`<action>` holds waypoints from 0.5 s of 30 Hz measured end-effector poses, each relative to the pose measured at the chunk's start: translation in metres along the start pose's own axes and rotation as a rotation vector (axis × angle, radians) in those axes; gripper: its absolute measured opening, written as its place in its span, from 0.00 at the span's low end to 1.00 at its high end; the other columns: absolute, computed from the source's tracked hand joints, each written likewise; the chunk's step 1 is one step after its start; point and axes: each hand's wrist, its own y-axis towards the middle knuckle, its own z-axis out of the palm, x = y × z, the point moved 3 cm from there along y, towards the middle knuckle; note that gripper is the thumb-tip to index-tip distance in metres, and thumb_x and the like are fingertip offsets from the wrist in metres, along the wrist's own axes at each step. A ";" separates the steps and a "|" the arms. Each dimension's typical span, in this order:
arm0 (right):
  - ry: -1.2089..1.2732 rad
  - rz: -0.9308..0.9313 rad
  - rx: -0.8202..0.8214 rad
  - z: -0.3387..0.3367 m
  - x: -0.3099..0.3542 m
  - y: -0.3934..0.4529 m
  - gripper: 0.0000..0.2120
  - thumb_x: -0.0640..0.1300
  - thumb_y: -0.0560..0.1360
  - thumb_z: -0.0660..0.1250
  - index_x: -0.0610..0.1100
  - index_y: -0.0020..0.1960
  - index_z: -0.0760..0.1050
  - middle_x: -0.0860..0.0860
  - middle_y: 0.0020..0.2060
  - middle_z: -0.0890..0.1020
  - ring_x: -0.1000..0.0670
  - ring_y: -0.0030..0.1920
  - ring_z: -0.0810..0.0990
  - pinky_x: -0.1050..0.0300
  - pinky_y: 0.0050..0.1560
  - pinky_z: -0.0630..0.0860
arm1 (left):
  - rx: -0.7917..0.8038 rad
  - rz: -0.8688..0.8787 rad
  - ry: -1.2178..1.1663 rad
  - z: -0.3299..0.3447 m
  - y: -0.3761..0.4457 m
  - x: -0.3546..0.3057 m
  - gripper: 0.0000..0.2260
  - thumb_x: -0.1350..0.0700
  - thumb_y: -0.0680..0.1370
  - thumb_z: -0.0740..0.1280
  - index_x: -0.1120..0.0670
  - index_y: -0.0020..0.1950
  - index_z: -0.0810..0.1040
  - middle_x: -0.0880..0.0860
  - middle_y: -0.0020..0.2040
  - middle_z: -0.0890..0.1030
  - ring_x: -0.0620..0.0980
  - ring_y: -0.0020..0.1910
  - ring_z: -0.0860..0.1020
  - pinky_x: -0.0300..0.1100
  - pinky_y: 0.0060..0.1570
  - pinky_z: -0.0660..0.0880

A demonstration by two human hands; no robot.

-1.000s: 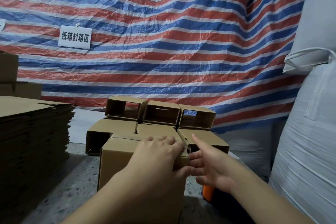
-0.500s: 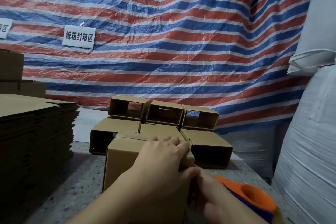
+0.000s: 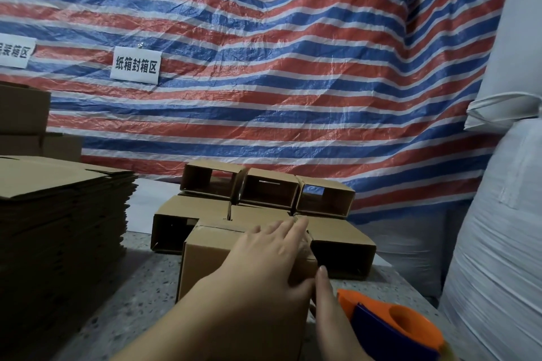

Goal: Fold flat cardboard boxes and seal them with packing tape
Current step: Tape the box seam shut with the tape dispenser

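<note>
The table point(image 3: 140, 296) is a grey speckled stone-like surface, dimly lit. Behind it a red, white and blue striped tarp point(image 3: 264, 67) hangs as a backdrop and carries a white sign point(image 3: 135, 69) with black Chinese characters; a second sign point(image 3: 14, 51) is cut by the left edge of the view. White woven sacks point(image 3: 504, 243) stand stacked along the right side. On the left of the table sits a tall stack of flat cardboard point(image 3: 58, 214), with more boxes point(image 3: 23, 120) piled behind it. At the back of the table, folded boxes point(image 3: 269, 190) lie on their sides in two tiers, open ends facing the camera. The working box point(image 3: 211, 246) stands in front of them, near the table centre, touching the lower tier. The left hand point(image 3: 264, 261) lies flat on top of the box with fingers straight and together, pressing the flaps down and hiding most of the top face. The right hand point(image 3: 325, 302) is at the right edge of the box, one finger extended upward against its side; the rest of the hand is hidden by the left forearm, so its grip cannot be determined. Just beside it to the right is an orange and blue tape dispenser point(image 3: 390, 328); whether the hand holds it cannot be determined.
</note>
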 end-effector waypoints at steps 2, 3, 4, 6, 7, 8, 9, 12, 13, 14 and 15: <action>-0.083 -0.034 0.023 -0.006 -0.006 -0.005 0.30 0.60 0.83 0.45 0.44 0.79 0.61 0.39 0.77 0.64 0.39 0.77 0.61 0.48 0.73 0.61 | -0.035 0.011 -0.099 -0.006 -0.002 0.000 0.37 0.36 0.77 0.57 0.42 0.79 0.40 0.42 0.80 0.49 0.38 0.76 0.44 0.46 0.77 0.45; -0.126 -0.048 0.013 -0.008 -0.005 -0.006 0.31 0.61 0.83 0.44 0.46 0.79 0.60 0.41 0.78 0.62 0.39 0.78 0.59 0.47 0.75 0.58 | -0.070 0.011 -0.171 -0.012 -0.004 0.001 0.35 0.38 0.77 0.58 0.40 0.78 0.42 0.40 0.80 0.49 0.34 0.75 0.43 0.45 0.77 0.45; -0.140 -0.048 -0.010 -0.008 -0.002 -0.004 0.32 0.63 0.81 0.43 0.48 0.79 0.60 0.42 0.79 0.61 0.40 0.78 0.59 0.46 0.75 0.57 | -0.113 0.001 -0.242 -0.018 -0.007 0.002 0.33 0.39 0.78 0.58 0.39 0.78 0.44 0.38 0.79 0.50 0.32 0.73 0.43 0.44 0.77 0.46; -0.108 -0.002 -0.068 -0.005 0.007 0.002 0.35 0.68 0.77 0.44 0.53 0.79 0.60 0.47 0.78 0.63 0.43 0.78 0.60 0.49 0.74 0.58 | -0.234 -0.048 -0.304 -0.032 -0.018 0.010 0.30 0.39 0.78 0.57 0.39 0.78 0.50 0.37 0.77 0.54 0.33 0.74 0.48 0.41 0.75 0.50; -0.115 0.019 -0.077 -0.001 0.012 0.005 0.36 0.69 0.75 0.46 0.55 0.79 0.60 0.50 0.77 0.66 0.46 0.77 0.63 0.53 0.70 0.61 | -0.320 -0.097 -0.300 -0.037 -0.026 0.016 0.29 0.38 0.78 0.55 0.41 0.78 0.53 0.36 0.75 0.56 0.34 0.73 0.52 0.40 0.74 0.53; -0.138 0.009 -0.061 0.002 0.014 0.004 0.37 0.69 0.74 0.48 0.56 0.79 0.59 0.54 0.74 0.70 0.51 0.73 0.68 0.59 0.64 0.65 | -0.406 -0.171 -0.302 -0.041 -0.037 0.024 0.29 0.38 0.78 0.55 0.43 0.77 0.55 0.36 0.73 0.59 0.34 0.72 0.55 0.39 0.72 0.56; -0.156 -0.004 -0.046 0.003 0.013 0.003 0.35 0.68 0.75 0.49 0.56 0.79 0.58 0.58 0.67 0.74 0.58 0.65 0.75 0.69 0.56 0.68 | -0.476 -0.263 -0.329 -0.041 -0.049 0.032 0.29 0.38 0.78 0.55 0.44 0.77 0.57 0.36 0.71 0.60 0.34 0.70 0.57 0.39 0.70 0.58; -0.162 0.012 -0.078 0.010 0.004 -0.001 0.27 0.60 0.81 0.55 0.53 0.78 0.60 0.61 0.49 0.78 0.63 0.44 0.80 0.73 0.39 0.75 | -0.471 -0.570 -0.532 -0.028 -0.086 0.054 0.31 0.39 0.78 0.58 0.47 0.78 0.56 0.42 0.74 0.63 0.39 0.70 0.61 0.43 0.70 0.63; -0.163 0.018 -0.089 0.013 -0.001 -0.003 0.26 0.59 0.82 0.57 0.52 0.77 0.61 0.58 0.49 0.79 0.59 0.47 0.80 0.67 0.44 0.76 | -0.405 -0.674 -0.621 -0.020 -0.096 0.059 0.31 0.38 0.78 0.57 0.47 0.79 0.55 0.45 0.76 0.63 0.42 0.72 0.62 0.45 0.71 0.63; -0.161 0.028 -0.106 0.017 -0.004 -0.007 0.25 0.58 0.82 0.58 0.52 0.77 0.62 0.56 0.51 0.80 0.55 0.50 0.80 0.62 0.48 0.76 | -0.346 -0.770 -0.723 -0.012 -0.103 0.062 0.32 0.38 0.79 0.56 0.48 0.80 0.55 0.48 0.77 0.63 0.46 0.74 0.63 0.48 0.72 0.62; -0.152 0.036 -0.121 0.020 -0.005 -0.010 0.24 0.57 0.82 0.60 0.52 0.76 0.63 0.56 0.51 0.80 0.55 0.51 0.79 0.62 0.48 0.74 | -0.309 -0.854 -0.836 -0.006 -0.107 0.064 0.30 0.38 0.80 0.54 0.50 0.79 0.57 0.51 0.76 0.65 0.49 0.74 0.64 0.50 0.73 0.62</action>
